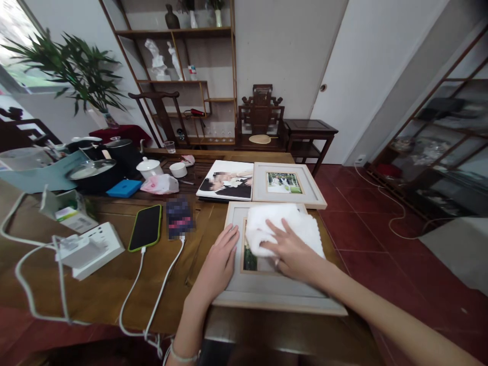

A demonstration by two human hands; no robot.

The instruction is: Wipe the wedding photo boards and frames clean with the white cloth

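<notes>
A picture frame (282, 302) with a pale wooden border lies flat at the table's near edge. My left hand (217, 264) rests along its left side, fingers stretched out and lying flat. Over the glass, my right hand (293, 251) presses a white cloth (301, 221), its fingers spread and dug into the fabric. The cloth hides most of the inset photo (249, 259), whose left strip shows. Just beyond lie a second framed photo (284, 182) of people on grass and a photo panel (229, 180) with a dark suit.
Left on the table (102, 300) are a phone (146, 227) on a white cable, a dark pixelated device (180, 218), a power strip (99, 249), a blue box (124, 188) and a lidded pan (93, 173). Chairs and shelves stand behind; red tiled floor (366, 229) lies right.
</notes>
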